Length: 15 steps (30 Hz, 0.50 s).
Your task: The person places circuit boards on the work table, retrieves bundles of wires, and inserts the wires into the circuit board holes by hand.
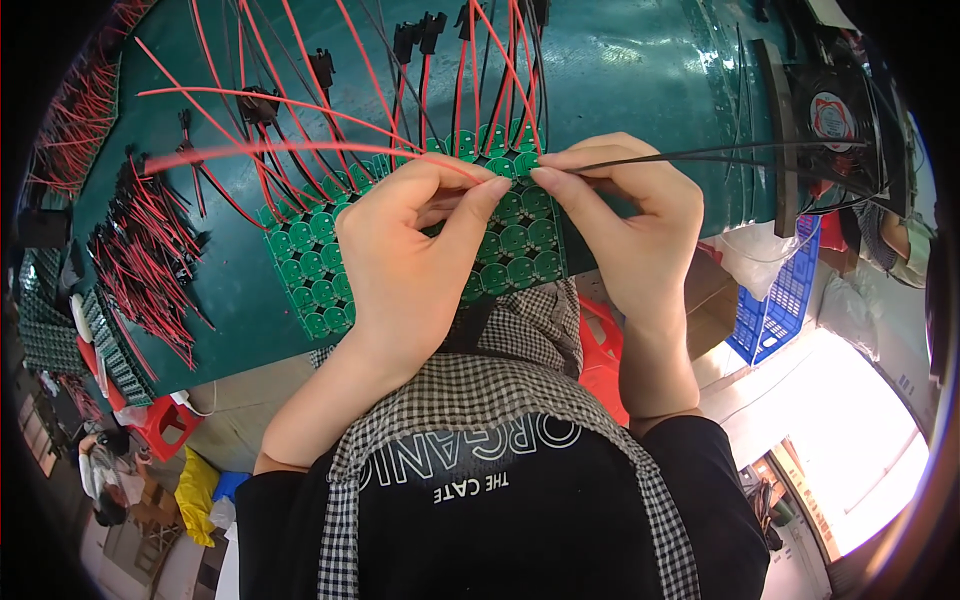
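My left hand (400, 250) is closed in a pinch on red wires (290, 147), whose long ends trail off to the left. In my right hand (645, 215), thumb and finger press on thin black wires (730, 155) that run out to the right. Both sets of fingertips nearly meet over a panel of small round green circuit boards (318, 262). Along the panel's far rows, red and black leads (425, 95) rise from the boards, many ending in black connectors (322, 68). The exact wire tips between my fingers are hidden.
A heap of red-and-black leads (150, 260) lies on the green table mat (640, 60) at left, with more board panels (118, 345) near the edge. A fan-like black device (835, 120) stands at right. Below are a blue crate (775, 310) and a red stool (600, 350).
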{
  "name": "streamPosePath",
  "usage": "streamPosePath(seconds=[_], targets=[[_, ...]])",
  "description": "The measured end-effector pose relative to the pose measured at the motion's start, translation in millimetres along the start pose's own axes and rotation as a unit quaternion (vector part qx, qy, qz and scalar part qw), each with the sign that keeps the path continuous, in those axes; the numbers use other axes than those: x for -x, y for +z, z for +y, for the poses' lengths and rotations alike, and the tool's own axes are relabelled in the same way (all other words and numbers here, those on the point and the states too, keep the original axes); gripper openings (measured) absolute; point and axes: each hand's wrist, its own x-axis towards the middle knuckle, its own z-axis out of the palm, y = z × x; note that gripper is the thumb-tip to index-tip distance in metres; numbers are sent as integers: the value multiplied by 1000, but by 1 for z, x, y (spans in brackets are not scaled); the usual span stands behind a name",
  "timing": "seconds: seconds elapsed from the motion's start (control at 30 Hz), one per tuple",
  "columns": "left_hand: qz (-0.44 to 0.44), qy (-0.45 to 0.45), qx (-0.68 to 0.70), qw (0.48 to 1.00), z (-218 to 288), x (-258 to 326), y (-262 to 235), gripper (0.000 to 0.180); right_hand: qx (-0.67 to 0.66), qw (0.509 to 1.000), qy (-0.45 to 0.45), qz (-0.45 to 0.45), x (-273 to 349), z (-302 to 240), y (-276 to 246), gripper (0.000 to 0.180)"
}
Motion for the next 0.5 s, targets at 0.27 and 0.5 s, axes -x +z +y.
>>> streamPosePath(seconds=[0.27, 0.5], targets=[[4, 18, -31, 999, -2, 0, 2, 6, 9, 1000, 2, 1, 1, -1, -1, 9], [-1, 29, -67, 997, -1, -1, 3, 7, 18, 1000, -6, 2, 0, 2, 1, 9]])
